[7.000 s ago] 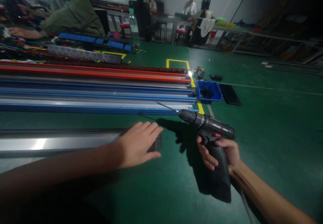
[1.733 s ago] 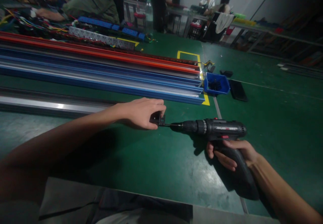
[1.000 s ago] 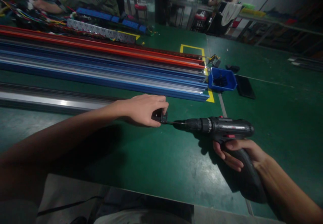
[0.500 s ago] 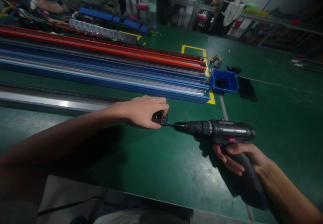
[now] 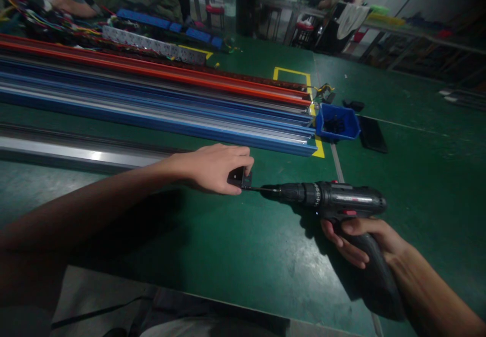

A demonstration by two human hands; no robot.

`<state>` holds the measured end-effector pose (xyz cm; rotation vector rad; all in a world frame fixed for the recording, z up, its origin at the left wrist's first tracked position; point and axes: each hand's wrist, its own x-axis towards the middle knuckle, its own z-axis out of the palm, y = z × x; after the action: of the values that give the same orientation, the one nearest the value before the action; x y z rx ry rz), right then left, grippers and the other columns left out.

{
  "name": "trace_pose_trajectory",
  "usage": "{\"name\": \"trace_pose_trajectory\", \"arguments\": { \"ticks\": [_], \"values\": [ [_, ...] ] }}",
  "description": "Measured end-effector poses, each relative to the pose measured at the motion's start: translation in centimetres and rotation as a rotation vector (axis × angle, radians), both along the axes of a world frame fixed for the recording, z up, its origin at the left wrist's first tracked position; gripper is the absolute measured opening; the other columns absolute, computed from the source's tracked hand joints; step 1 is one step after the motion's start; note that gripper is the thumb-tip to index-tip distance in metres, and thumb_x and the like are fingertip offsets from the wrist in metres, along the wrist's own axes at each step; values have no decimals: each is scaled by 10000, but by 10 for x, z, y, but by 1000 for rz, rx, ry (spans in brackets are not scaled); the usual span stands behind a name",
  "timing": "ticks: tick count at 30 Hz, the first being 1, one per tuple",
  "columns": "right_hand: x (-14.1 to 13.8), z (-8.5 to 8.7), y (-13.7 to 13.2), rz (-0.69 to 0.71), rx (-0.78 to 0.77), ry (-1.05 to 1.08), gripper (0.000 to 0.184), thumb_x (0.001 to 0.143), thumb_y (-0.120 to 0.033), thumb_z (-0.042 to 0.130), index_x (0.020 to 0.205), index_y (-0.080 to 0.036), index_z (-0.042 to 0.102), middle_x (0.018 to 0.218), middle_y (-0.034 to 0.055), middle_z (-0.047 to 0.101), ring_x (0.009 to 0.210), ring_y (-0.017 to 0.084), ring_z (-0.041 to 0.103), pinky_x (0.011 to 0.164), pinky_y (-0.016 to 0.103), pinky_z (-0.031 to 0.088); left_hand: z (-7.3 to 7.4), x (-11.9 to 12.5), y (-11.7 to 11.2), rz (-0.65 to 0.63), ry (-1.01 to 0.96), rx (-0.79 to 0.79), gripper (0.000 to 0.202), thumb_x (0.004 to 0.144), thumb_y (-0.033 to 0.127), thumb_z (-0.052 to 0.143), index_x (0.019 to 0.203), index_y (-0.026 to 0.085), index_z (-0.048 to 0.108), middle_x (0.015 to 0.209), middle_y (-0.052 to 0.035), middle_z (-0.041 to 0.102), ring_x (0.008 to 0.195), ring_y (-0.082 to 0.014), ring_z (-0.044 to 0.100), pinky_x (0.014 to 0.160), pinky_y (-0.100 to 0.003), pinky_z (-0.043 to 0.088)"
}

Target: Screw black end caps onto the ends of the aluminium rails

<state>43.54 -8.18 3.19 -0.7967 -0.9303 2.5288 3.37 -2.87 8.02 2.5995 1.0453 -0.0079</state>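
Observation:
My right hand is wrapped round the grip of a black cordless drill, which points left over the green table. From its chuck a thin bit reaches to a small black end piece. My left hand holds that black piece between thumb and fingers, at the right end of a grey metal profile. The hand covers the profile's end, so how the piece sits on it cannot be made out. The bit's tip meets the piece's face.
Behind lie long blue profiles and a red profile. At their right ends stands a blue bin with dark parts, beside a flat black object. A co-worker's arm is among wires at the far left.
Hardly anything has moved. A small light now shows on the drill below its chuck, and the drill sits very slightly further right and lower.

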Motion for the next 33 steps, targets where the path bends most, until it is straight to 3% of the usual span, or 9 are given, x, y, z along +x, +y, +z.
{"name": "trace_pose_trajectory", "arguments": {
  "ticks": [7, 13, 33],
  "values": [
    [0, -1, 1, 10, 25, -15, 294, 874, -289, 622, 1000, -47, 730, 629, 29, 596, 365, 64, 438, 420, 190, 513, 0, 1, 0, -4, 1, 4, 323, 812, 485, 697, 1030, 265, 604, 1048, -29, 603, 917, -219, 600, 672, -320, 373],
    [2, -2, 0, 27, 19, -30, 262, 876, -301, 633, 927, -59, 719, 558, 7, 560, 354, 68, 421, 420, 192, 502, -1, 0, 0, -10, -7, 15, 318, 813, 482, 697, 1025, 262, 607, 1045, -27, 605, 917, -216, 597, 670, -316, 370],
    [1, 0, 1, 3, -13, -29, 223, 881, -283, 681, 942, -71, 709, 673, 11, 621, 374, 44, 484, 438, 188, 541, -1, 1, 0, -14, 1, 23, 334, 803, 494, 698, 1024, 261, 606, 1041, -28, 607, 908, -217, 597, 660, -313, 360]
  ]
}}
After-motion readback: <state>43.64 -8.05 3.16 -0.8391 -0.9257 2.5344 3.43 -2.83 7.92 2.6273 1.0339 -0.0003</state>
